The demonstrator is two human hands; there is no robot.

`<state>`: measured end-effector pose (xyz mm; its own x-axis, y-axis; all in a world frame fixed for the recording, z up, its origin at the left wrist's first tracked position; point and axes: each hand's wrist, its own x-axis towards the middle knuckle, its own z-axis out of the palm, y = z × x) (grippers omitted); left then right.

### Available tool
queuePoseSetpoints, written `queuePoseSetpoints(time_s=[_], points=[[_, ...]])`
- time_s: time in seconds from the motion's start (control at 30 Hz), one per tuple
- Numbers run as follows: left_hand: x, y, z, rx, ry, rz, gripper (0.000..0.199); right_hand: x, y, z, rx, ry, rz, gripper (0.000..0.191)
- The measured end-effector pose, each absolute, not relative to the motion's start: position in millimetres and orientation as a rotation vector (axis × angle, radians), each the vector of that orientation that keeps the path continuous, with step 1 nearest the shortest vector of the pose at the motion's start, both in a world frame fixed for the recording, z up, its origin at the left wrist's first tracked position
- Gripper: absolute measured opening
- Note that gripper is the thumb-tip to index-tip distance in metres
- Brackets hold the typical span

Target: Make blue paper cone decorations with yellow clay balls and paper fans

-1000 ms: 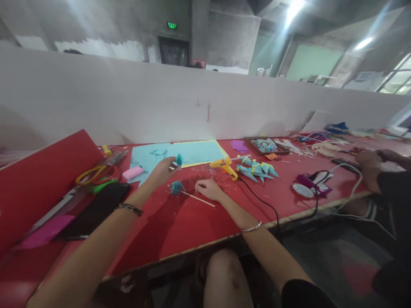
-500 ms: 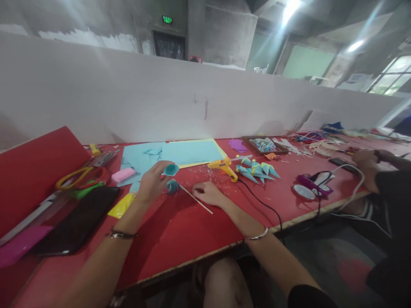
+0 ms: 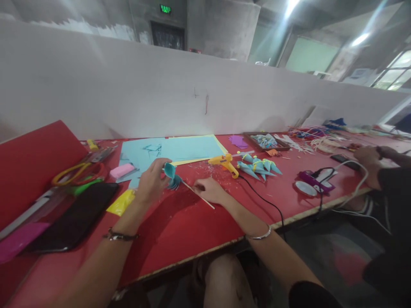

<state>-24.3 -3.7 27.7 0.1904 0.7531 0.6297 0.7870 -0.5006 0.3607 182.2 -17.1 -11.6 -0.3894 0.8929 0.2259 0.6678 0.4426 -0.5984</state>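
Observation:
My left hand (image 3: 152, 179) pinches a small teal paper cone (image 3: 170, 170), its wide end facing me. Right beside it is a teal curled paper piece (image 3: 175, 182) at the upper end of a thin pale stick (image 3: 204, 199). My right hand (image 3: 208, 190) has its fingers closed around the stick, which slants down to the right. A yellow glue gun (image 3: 224, 164) lies beyond my right hand, and several teal cones with yellow trim (image 3: 259, 167) lie to its right.
Light blue sheets (image 3: 192, 149) lie at the back. At left are a black phone (image 3: 77, 218), scissors (image 3: 75, 174) and a yellow packet (image 3: 121, 202). A tray (image 3: 266, 141), purple device (image 3: 316, 182) and another person's hands (image 3: 369, 160) are at right.
The cone in my left hand has tilted and come down against the curled piece. My right hand has shifted slightly along with the stick. The camera view has tipped down a little.

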Motion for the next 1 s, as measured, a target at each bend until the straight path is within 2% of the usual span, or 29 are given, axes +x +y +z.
queuePoseSetpoints(time_s=[0.2,0.3,0.47,0.53,0.67,0.83,1.0], points=[[2.9,-12.6,17.1,-2.728,-1.462,-1.021,0.024,189.5,-17.3,-3.1,-1.365,-2.112,0.432,0.026],[18.3,-19.0,9.3,-2.867,-1.329,-0.936,0.022,201.3,-17.4,5.3,-1.507,-1.902,0.242,0.031],[28.1,-23.4,4.0,-2.998,-1.21,-0.822,0.03,233.9,-16.5,19.4,-1.672,-1.491,-0.051,0.031],[25.4,-20.8,4.3,-2.99,-1.208,-0.863,0.038,245.5,-15.2,21.2,-1.75,-1.376,-0.113,0.029],[17.5,-11.3,2.7,-2.916,-1.287,-1.084,0.043,252.5,-11.0,15.4,-1.903,-1.298,-0.152,0.008],[17.8,-1.7,-8.4,-2.857,-1.331,-1.224,0.037,244.7,-6.9,0.9,-2.042,-1.409,-0.096,0.036],[22.1,3.1,-16.8,-2.873,-1.277,-1.27,0.032,253.8,-3.5,-3.4,-2.119,-1.593,0.058,0.022]])
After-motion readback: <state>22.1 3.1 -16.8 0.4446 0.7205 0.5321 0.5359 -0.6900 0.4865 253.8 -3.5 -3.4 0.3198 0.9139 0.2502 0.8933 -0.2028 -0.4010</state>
